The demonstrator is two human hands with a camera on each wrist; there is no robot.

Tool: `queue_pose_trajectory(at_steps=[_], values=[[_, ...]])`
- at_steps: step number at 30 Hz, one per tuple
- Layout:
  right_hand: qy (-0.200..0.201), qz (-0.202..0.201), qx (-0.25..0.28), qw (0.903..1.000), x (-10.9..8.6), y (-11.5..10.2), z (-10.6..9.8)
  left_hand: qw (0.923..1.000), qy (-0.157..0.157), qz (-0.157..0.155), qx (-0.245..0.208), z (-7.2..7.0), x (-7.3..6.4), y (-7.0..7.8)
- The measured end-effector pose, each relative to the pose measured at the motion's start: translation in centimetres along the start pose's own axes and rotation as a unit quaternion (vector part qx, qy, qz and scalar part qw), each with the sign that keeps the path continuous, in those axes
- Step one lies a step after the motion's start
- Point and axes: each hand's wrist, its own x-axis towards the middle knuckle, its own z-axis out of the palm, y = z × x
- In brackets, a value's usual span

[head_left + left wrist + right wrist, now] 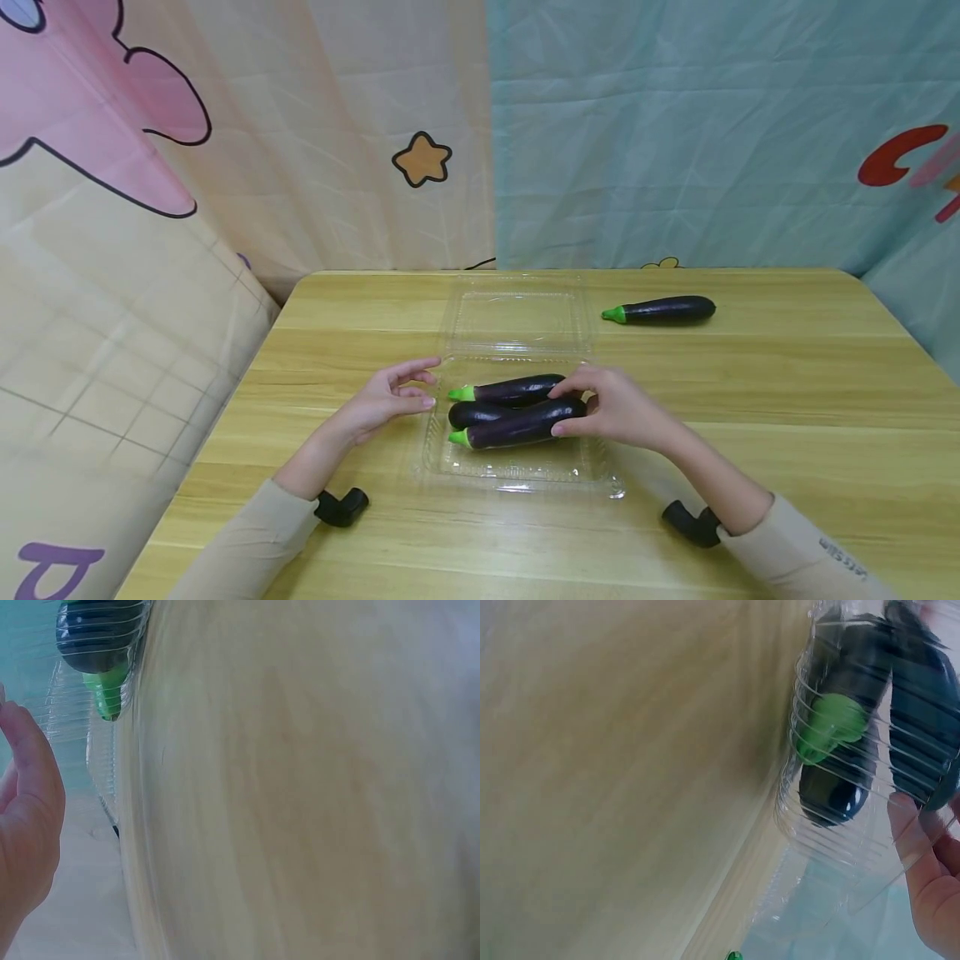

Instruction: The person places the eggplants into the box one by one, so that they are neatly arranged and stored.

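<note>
A clear plastic clamshell box [525,483] lies on the table with its lid folded back. Inside are a back eggplant [517,390], a middle eggplant [475,414] with its rounded end to the left, and a front eggplant [513,428] lying partly over the middle one. My right hand [622,408] pinches the right end of the front eggplant between thumb and fingers. In the right wrist view, the thumb [906,825] shows at the end of that eggplant, seen through the ribbed wall. My left hand [386,404] is beside the box's left wall, fingers extended and holding nothing.
Another eggplant [671,310] lies at the back right of the wooden table [787,375], its green stem to the left. The transparent lid [517,321] reaches toward the back edge. Printed curtains [660,150] hang behind the table.
</note>
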Motion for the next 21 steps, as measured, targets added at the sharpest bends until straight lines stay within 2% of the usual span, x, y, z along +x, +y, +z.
queue_pose_trajectory(at_steps=[21], values=[[-0.021,-0.036,-0.086,0.9954,-0.1,-0.6,1.7,1.0,-0.003,0.001,-0.003,0.0,0.1,-0.1]])
